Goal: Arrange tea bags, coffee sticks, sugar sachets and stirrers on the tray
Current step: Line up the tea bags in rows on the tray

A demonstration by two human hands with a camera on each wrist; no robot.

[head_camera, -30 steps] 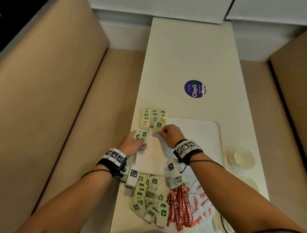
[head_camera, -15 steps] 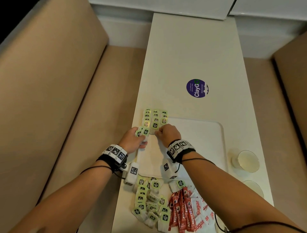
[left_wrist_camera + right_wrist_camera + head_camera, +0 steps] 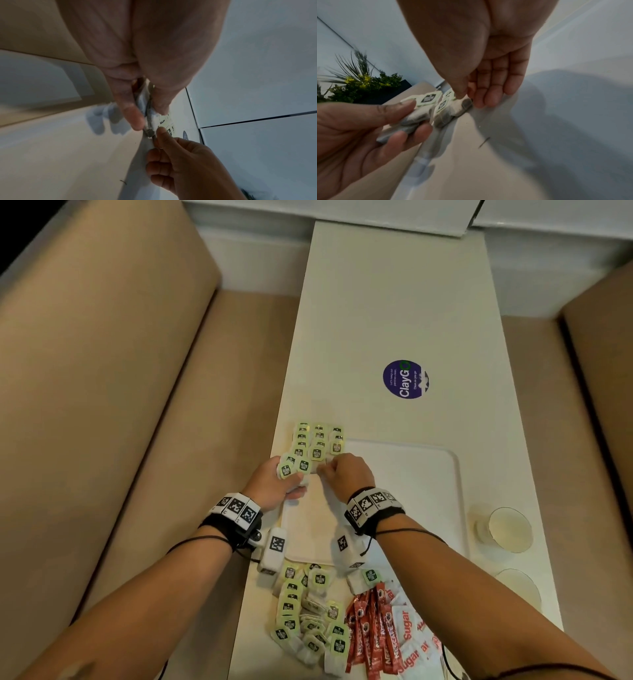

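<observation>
We noted the left hand (image 3: 274,484) gripping a small stack of tea bags (image 3: 412,116) between thumb and fingers. The right hand (image 3: 346,474) pinched one tea bag (image 3: 458,106) just beside it, at the tray (image 3: 428,474) 's far left corner, touching the laid rows (image 3: 318,440). Loose tea bags (image 3: 308,618), coffee sticks (image 3: 373,631) and sugar sachets (image 3: 411,635) lay nearer us.

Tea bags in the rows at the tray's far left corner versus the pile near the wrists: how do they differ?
The arranged tea bags lie in three neat overlapping columns at the tray corner, tags up; the loose tea bags sit jumbled on the table, off the tray, at mixed angles beside the coffee sticks. The arranged group looks smaller than the pile. Both carry the same green tags.
</observation>
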